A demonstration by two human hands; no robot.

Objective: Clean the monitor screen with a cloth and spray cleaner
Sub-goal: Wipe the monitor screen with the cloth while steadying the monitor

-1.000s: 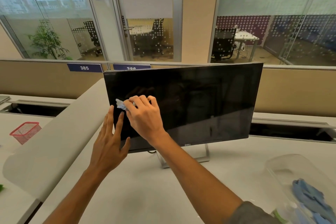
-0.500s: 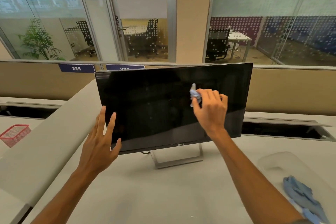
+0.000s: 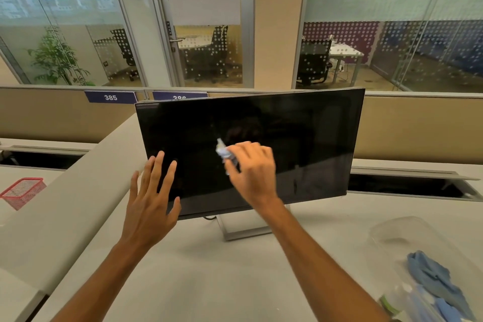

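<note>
Right hand [image 3: 252, 172] slid cloth [image 3: 224, 152] leftward to mid-screen [image 3: 300, 133].

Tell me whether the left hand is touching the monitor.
Cannot tell. In the head view the left hand, fingers spread, overlaps the monitor at its lower left corner, but this angle shows neither contact nor a gap.

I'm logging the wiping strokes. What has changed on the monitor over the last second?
The right hand, gripping the cloth, swept from the screen's left side to its right, then back to the middle. The left hand stayed open, fingers spread, at the monitor's lower left edge. The monitor stayed upright on its stand.
</note>
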